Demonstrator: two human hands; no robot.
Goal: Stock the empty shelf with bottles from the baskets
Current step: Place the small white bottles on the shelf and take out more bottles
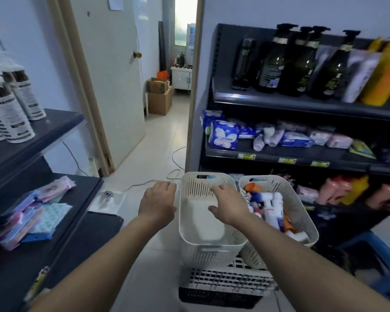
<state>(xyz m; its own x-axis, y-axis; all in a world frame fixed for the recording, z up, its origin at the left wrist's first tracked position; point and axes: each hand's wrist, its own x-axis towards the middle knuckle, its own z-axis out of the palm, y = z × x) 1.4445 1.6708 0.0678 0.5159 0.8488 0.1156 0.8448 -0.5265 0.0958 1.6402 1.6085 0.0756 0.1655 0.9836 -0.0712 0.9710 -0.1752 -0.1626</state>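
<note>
Head view: both hands, left hand (158, 204) and right hand (229, 204), spread and holding nothing, flank the empty basket (208, 239); better to reach right into the full basket (298, 224), gripping one bottle (271, 210) upright.

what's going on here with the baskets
A person is reaching both hands toward two white baskets sitting on crates on the floor. The left hand hovers beside the empty basket, and the right hand is over its opening; neither holds anything. The other basket, to the right, is full of small bottles. Shelves on both sides already hold goods.
</note>
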